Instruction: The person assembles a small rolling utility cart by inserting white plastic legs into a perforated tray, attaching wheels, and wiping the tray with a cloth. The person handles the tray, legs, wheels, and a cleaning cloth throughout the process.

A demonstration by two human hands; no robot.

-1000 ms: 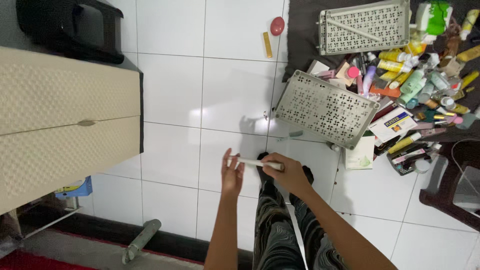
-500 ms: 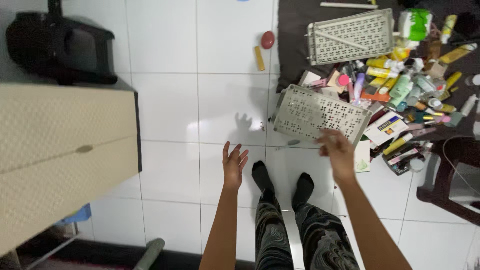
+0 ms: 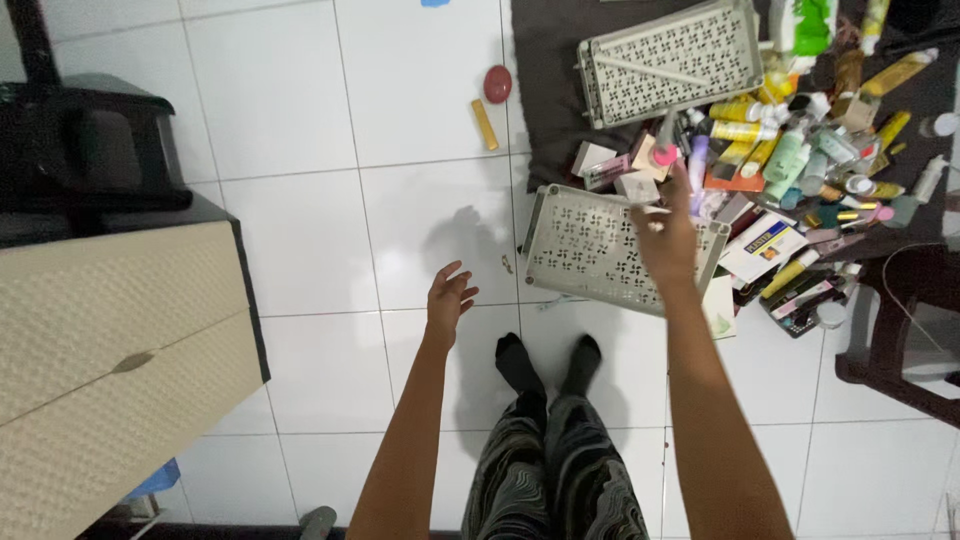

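Since half a second ago our right hand (image 3: 667, 235) has reached further, toward one o'clock, over the near perforated tray (image 3: 600, 245). It seems to pinch a thin white stick (image 3: 652, 209), though we cannot tell the grip exactly. Our left hand (image 3: 447, 297) hovers open and empty at eleven o'clock. We judge a slow, steady reach best, because tubes and bottles (image 3: 790, 150) crowd the dark mat (image 3: 550, 60) beyond, beside a second tray (image 3: 668, 62).
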